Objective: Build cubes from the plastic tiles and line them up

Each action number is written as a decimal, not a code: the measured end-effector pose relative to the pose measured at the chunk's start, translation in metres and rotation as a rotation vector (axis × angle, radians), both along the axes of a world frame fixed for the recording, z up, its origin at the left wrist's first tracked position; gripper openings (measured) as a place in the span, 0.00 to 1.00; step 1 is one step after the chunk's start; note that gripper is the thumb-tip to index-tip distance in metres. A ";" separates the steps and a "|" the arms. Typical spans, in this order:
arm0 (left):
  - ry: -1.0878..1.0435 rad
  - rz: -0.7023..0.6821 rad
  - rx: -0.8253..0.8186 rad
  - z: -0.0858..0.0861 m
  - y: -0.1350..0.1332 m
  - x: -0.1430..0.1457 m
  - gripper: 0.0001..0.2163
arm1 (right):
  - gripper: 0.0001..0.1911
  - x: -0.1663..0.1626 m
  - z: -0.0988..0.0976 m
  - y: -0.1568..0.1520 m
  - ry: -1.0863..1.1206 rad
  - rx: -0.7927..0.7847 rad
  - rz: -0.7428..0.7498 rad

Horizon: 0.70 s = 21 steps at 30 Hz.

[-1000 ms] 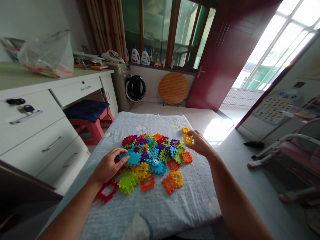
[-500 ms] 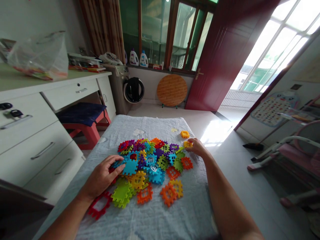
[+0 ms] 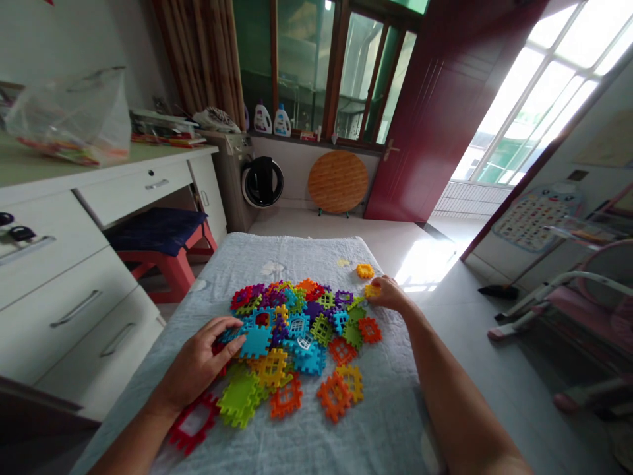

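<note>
A pile of colourful plastic interlocking tiles with notched edges lies on the cloth in front of me. My left hand (image 3: pixel 200 356) is at the pile's left side, its thumb and fingers curled around the edge of a blue tile (image 3: pixel 257 340). What its fingertips touch underneath is hidden. At the far right of the pile, my right hand (image 3: pixel 390 294) pinches a small yellow tile (image 3: pixel 371 290), partly covered by the fingers. Just beyond it lies another yellow tile (image 3: pixel 364 271). Lime green (image 3: pixel 241 398), red (image 3: pixel 194 425) and orange (image 3: pixel 335 396) tiles lie nearest me.
The tiles rest on a surface covered by a pale blue cloth (image 3: pixel 376 435). To the left stand a white desk (image 3: pixel 123 188) and a red stool with a dark seat (image 3: pixel 158 231). A pink chair (image 3: pixel 568 300) is on the right. A round wooden board (image 3: pixel 338 181) leans by the far wall.
The camera view has shifted slightly. My left hand stays at the blue tile and my right hand stays on the small yellow tile, with little visible movement.
</note>
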<state>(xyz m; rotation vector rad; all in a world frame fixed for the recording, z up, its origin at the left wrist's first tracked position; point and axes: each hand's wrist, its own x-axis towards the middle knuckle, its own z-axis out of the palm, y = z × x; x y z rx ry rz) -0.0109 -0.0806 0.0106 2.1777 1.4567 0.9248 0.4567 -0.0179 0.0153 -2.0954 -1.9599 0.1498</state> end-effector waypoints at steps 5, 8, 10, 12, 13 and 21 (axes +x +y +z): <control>0.005 -0.002 0.001 -0.001 0.000 -0.001 0.18 | 0.25 0.007 0.027 0.023 -0.001 0.116 0.003; 0.011 0.003 0.009 -0.001 0.000 -0.001 0.18 | 0.25 0.009 0.035 0.045 -0.011 0.111 0.031; 0.014 0.006 0.015 -0.001 0.000 -0.002 0.18 | 0.26 0.010 0.035 0.059 -0.025 0.042 0.056; 0.017 0.004 0.020 -0.001 0.000 -0.002 0.18 | 0.26 0.010 0.033 0.069 -0.036 -0.026 0.080; 0.020 0.001 0.022 -0.002 0.000 -0.002 0.18 | 0.26 0.010 0.031 0.073 -0.039 -0.049 0.089; 0.043 -0.004 0.034 -0.004 0.001 -0.004 0.17 | 0.28 0.016 0.025 0.087 -0.060 -0.143 0.115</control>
